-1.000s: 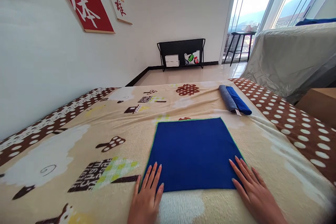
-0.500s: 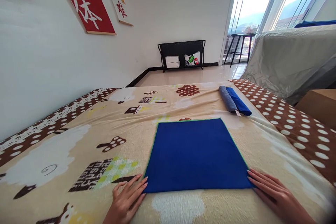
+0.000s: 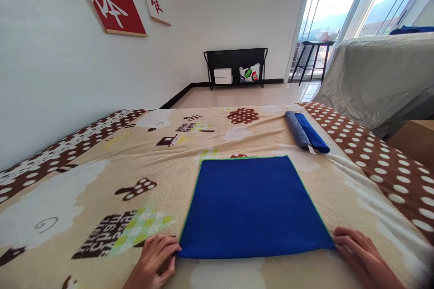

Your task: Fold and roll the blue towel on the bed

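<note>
Two near corners of a blue cloth point(image 3: 254, 207) sat at the person's fingertips, one to each side. The left hand point(image 3: 154, 259) was mostly closed, fingers curled and thumb drawn in, pinching the corner beside it; the right hand point(image 3: 366, 253) had its fingers bent together on the opposite corner, closed over it, its thumb hidden from view. Between and beyond them the cloth lay spread out, a deep, even blue with a smooth matte face, its far and side edges bound in thin green stitching. It was four-sided, looked wider toward the hands, and its near edge bowed gently from one to the other. Beneath was a soft, short-piled beige blanket point(image 3: 169, 167), its printed shapes fuzzy at the edges, with shallow creases running across it past the cloth. Farther off, ahead of the right hand, a textured grey-blue roll point(image 3: 296, 128) lay against a smoother blue roll point(image 3: 313, 133), a pale tag point(image 3: 311, 149) at their near end. Outward of these ran a brown border point(image 3: 400, 189) with white dots. Farthest ahead, between the lines of both hands, stood a black rack point(image 3: 235, 58), its back panel finely perforated, holding a boxy white carton point(image 3: 223, 76).
</note>
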`<state>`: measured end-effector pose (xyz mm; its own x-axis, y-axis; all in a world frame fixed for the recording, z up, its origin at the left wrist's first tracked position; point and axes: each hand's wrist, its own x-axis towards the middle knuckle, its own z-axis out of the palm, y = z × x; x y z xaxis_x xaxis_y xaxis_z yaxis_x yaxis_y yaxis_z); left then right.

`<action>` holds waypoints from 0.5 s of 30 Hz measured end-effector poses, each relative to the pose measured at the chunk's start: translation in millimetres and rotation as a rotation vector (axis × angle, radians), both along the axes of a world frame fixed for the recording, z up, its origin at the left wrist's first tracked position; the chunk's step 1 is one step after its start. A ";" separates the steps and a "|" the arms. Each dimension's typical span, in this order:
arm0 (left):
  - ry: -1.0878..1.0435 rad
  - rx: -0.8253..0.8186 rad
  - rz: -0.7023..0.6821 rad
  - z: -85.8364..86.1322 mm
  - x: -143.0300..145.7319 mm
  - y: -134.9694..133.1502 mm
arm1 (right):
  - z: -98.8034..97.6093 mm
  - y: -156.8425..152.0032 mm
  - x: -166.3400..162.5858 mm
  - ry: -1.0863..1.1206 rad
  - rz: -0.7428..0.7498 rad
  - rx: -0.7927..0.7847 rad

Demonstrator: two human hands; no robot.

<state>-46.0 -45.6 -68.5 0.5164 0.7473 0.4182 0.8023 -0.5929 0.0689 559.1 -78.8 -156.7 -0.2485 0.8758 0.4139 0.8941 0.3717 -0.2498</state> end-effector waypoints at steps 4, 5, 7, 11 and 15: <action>-0.105 -0.227 0.183 -3.2 14.1 6.6 | 4.8 10.6 -8.9 -0.027 -0.013 0.007; -0.128 -0.260 0.219 -5.0 17.5 7.9 | 4.8 13.2 -10.3 -0.044 -0.009 0.023; -0.138 -0.285 0.284 -9.9 22.7 9.7 | 3.0 17.1 -11.9 -0.080 -0.009 0.056; -0.045 -0.219 0.418 -21.9 28.8 8.5 | -4.6 17.5 -14.6 -0.099 -0.072 0.103; 0.028 -0.067 0.569 -30.3 35.3 1.8 | -12.1 10.3 -17.6 -0.065 -0.220 0.176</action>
<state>-10.7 -43.8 -98.8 0.0348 0.9354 0.3519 0.9959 -0.0617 0.0654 541.5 -68.5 -168.8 -0.0914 0.8278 0.5535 0.9701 0.1996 -0.1384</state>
